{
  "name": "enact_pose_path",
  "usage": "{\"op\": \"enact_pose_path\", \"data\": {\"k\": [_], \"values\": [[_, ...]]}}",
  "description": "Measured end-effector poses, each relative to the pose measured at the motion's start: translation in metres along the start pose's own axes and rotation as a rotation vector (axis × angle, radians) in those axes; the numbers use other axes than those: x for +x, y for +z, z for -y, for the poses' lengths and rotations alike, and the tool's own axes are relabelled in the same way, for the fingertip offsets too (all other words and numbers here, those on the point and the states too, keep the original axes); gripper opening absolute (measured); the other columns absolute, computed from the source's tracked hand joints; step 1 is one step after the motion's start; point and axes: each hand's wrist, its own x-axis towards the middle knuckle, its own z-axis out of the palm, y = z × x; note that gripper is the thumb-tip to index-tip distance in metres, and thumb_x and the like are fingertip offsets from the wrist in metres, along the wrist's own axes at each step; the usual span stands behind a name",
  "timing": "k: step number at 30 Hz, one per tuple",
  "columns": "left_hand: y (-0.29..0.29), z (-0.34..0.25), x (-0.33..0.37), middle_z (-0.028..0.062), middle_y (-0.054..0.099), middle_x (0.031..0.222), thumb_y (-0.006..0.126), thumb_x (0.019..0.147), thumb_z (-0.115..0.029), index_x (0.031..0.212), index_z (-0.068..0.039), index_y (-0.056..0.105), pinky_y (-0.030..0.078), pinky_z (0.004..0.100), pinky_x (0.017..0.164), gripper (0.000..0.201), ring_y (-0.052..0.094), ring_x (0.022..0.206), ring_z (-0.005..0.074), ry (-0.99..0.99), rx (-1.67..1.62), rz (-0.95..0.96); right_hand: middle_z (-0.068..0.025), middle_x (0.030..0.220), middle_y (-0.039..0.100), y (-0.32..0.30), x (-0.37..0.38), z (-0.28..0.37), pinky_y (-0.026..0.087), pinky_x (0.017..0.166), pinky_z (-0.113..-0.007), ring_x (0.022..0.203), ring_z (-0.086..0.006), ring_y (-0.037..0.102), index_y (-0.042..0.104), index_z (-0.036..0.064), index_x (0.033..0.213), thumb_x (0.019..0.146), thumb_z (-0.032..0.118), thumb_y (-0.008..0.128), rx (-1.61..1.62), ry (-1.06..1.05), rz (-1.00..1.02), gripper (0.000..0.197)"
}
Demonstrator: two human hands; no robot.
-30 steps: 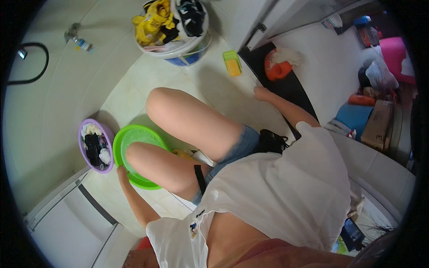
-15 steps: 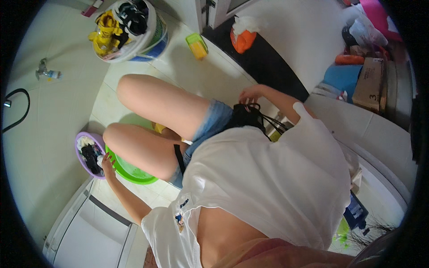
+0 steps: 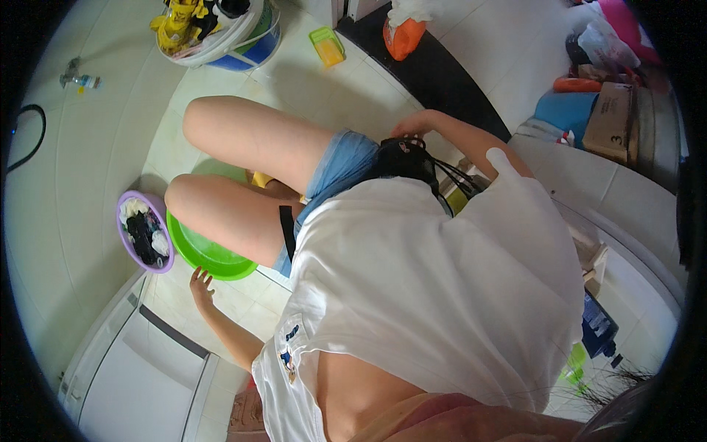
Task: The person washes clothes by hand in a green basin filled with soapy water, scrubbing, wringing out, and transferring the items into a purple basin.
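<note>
Down on the pale tiled floor the person squats, white shirt filling the lower middle of the head view, bare knees pointing to the upper left. Between and under the legs sits a green basin, its rim showing below the lower thigh; a smaller purple basin touches its left edge and holds dark and white cloths. At the top, a white tub heaped with yellow and black laundry stands well apart from both basins, with a small green and yellow box just to its right and an orange bag beyond that on a dark strip of floor. On the right, a cardboard box and a blue container crowd the far edge.

The left hand is released, fingers spread and empty, palm hovering just below the green basin's near rim; whether it touches the rim I cannot tell. The purple basin lies near it, up and to the left.

The right hand reaches across to the hip and rests on a black garment with thin straps, bunched against the denim shorts. Its fingers curl at the garment's top edge, apparently pinching it, though the grip is partly hidden.
</note>
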Motion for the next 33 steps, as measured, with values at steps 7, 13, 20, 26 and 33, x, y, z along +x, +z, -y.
{"op": "enact_pose_path", "data": {"k": [7, 13, 20, 26, 33], "values": [[-0.003, 0.073, -0.015, 0.0105, 0.049, 0.116, 0.042, 0.084, -0.011, 0.12, -0.015, 0.042, 0.012, 0.0683, 0.089, 0.037, 0.046, 0.108, 0.0283, -0.026, -0.074, -0.001, -0.0022, 0.091, 0.058, 0.012, 0.007, 0.008, 0.044, 0.07, -0.036, 0.081, -0.0165, 0.052, 0.057, 0.0116, 0.097, 0.083, 0.029, 0.048, 0.056, 0.019, -0.001, 0.024], [0.004, 0.125, -0.022, 0.011, 0.05, 0.115, 0.038, 0.083, -0.008, 0.121, -0.014, 0.041, 0.011, 0.0692, 0.088, 0.039, 0.047, 0.106, 0.0276, -0.086, -0.16, 0.012, -0.0023, 0.09, 0.058, 0.013, 0.007, 0.007, 0.044, 0.068, -0.035, 0.079, -0.0159, 0.052, 0.057, 0.0111, 0.095, 0.083, 0.029, 0.049, 0.008, 0.026, -0.052, 0.024], [0.006, 0.151, -0.01, 0.0084, 0.054, 0.108, 0.041, 0.082, -0.011, 0.121, -0.016, 0.042, 0.022, 0.0667, 0.082, 0.038, 0.05, 0.099, 0.0266, -0.09, -0.129, -0.01, -0.0025, 0.089, 0.058, -0.001, 0.017, 0.003, 0.044, 0.067, -0.034, 0.078, -0.0151, 0.052, 0.058, 0.0105, 0.094, 0.082, 0.029, 0.05, -0.099, -0.005, -0.242, 0.024], [-0.02, 0.12, 0.026, 0.0081, 0.057, 0.083, 0.045, 0.078, -0.009, 0.108, 0.004, 0.051, 0.042, 0.0236, 0.06, 0.033, 0.051, 0.068, 0.0133, 0.377, -0.105, -0.276, -0.0068, 0.088, 0.06, -0.02, -0.034, 0.054, 0.046, 0.056, -0.031, 0.07, -0.0192, 0.061, 0.055, 0.0061, 0.093, 0.08, 0.026, 0.051, -0.078, -0.12, -0.48, 0.024], [-0.014, 0.039, 0.007, 0.0123, 0.06, 0.086, 0.045, 0.083, -0.01, 0.106, 0.006, 0.051, 0.043, 0.0251, 0.066, 0.029, 0.055, 0.075, 0.0146, 0.712, -0.149, -0.308, -0.0078, 0.096, 0.059, -0.041, -0.079, 0.108, 0.048, 0.062, -0.032, 0.075, -0.0192, 0.062, 0.053, 0.0084, 0.099, 0.083, 0.03, 0.048, -0.218, -0.129, -0.654, 0.027]]}}
